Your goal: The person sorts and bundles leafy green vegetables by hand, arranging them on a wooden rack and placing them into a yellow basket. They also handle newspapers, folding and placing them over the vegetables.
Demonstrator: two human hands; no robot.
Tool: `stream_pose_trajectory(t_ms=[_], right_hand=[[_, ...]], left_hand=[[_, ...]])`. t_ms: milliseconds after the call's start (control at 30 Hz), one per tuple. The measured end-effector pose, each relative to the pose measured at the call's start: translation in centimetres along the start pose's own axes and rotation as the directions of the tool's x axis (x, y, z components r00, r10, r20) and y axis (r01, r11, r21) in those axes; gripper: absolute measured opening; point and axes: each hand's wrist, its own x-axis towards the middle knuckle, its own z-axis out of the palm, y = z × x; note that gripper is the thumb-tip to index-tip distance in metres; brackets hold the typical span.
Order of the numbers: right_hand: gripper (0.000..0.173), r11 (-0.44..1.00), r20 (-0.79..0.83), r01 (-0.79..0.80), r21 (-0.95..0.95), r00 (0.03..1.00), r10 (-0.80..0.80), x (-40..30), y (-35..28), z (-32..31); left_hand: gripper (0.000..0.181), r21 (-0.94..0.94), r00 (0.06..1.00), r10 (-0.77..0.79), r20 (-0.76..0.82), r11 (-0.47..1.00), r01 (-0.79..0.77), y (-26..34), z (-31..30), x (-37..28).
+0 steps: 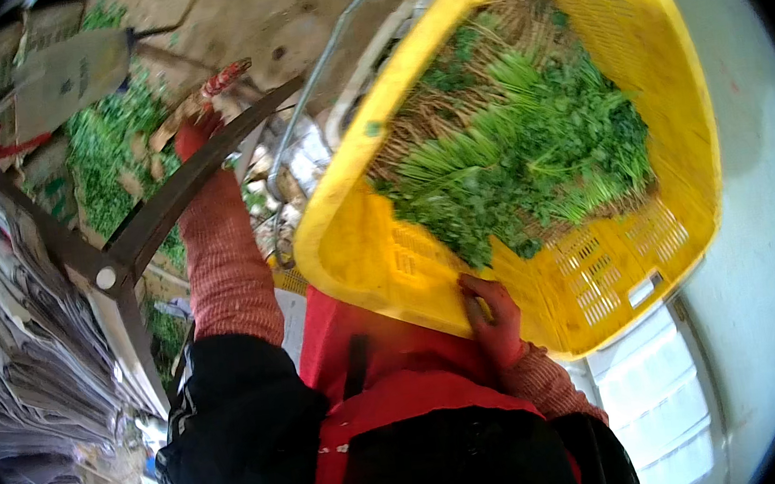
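Note:
A yellow plastic crate stands tilted in front of me, with bundles of leafy green herbs with brown roots inside. My right hand grips the crate's near rim, fingers over the edge. At the upper left, my left hand reaches out beyond a dark metal bar, close to a red-and-white wrapped handle. Whether its fingers hold anything is not clear, as the view is blurred. Both forearms wear pink knitted sleeves, and a red apron covers my front.
The dark metal bar crosses in front of my left forearm. Stacked flat sheets fill the left side. Loose greens lie beyond the bar. A bent metal rod runs beside the crate, and a pale surface stands at right.

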Motion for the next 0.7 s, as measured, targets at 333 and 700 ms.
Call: stream_pose_trajectory(t_ms=[333,700], right_hand=[[0.029,0.97,-0.139,-0.15,0.19,0.974,0.178,-1.3,1.5,1.6],[0.057,0.888,-0.3,0.252,-0.386,0.875,-0.379,19.5,4.2,-6.9]], left_hand=[[0.021,0.696,0.975,-0.119,0.19,0.716,-0.048,-4.0,-11.3,-22.2],[0.028,0.597,0.723,0.218,0.655,0.438,-0.672,5.7,-1.4,-43.2]])
